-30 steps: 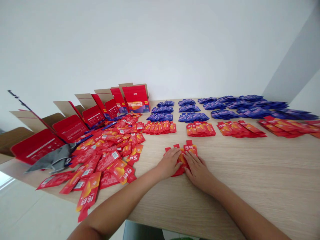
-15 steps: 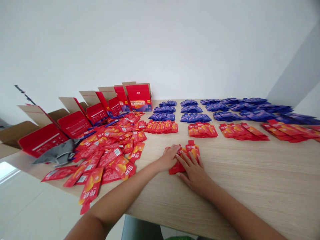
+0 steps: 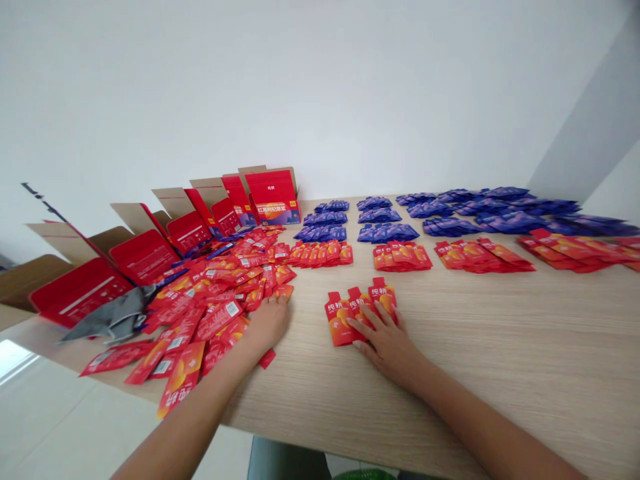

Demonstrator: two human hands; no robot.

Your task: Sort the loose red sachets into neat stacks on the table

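My right hand (image 3: 387,343) lies flat with fingers spread on a small fanned row of red drink pouches (image 3: 341,321); three printed fronts and their spout tabs show. At the right edge of a loose heap of red pouches (image 3: 215,310), my left hand (image 3: 270,323) has its fingers bent over one red-orange pouch (image 3: 285,291), whose upper corner sticks out past the knuckles. The fingertips and most of that pouch are hidden under the hand.
Open red cartons (image 3: 274,200) line the table's left and back. A grey cloth (image 3: 113,317) lies beside the heap. Stacked purple pouches (image 3: 387,233) and fanned red pouch sets (image 3: 401,257) stand in rows toward the wall. The table's front edge (image 3: 300,443) is near me.
My left hand has left the fanned row and moved left to the heap, uncovering the row's left pouches. My right hand stays on the row. The view has shifted slightly.
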